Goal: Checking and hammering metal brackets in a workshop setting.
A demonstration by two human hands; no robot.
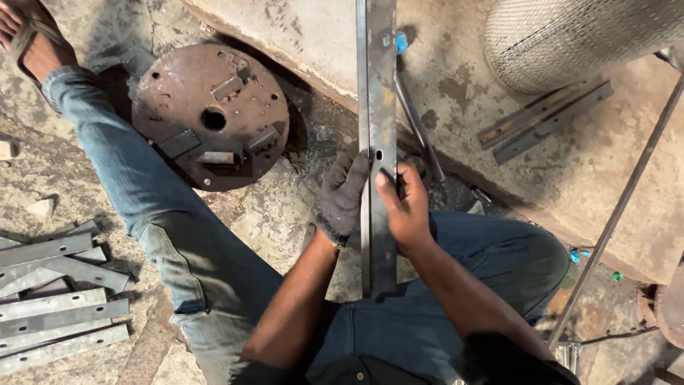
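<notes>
Head view: a long steel bar runs from the lap up past the frame top. The gloved left hand grips its left edge; the bare right hand clasps its right edge, thumb on the face. A rusty round plate lies left; a rod, possibly a tool, lies beside the bar.

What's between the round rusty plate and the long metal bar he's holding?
In the head view, bare cracked floor and the gloved left hand lie between the round rusty plate and the metal bar.
</notes>
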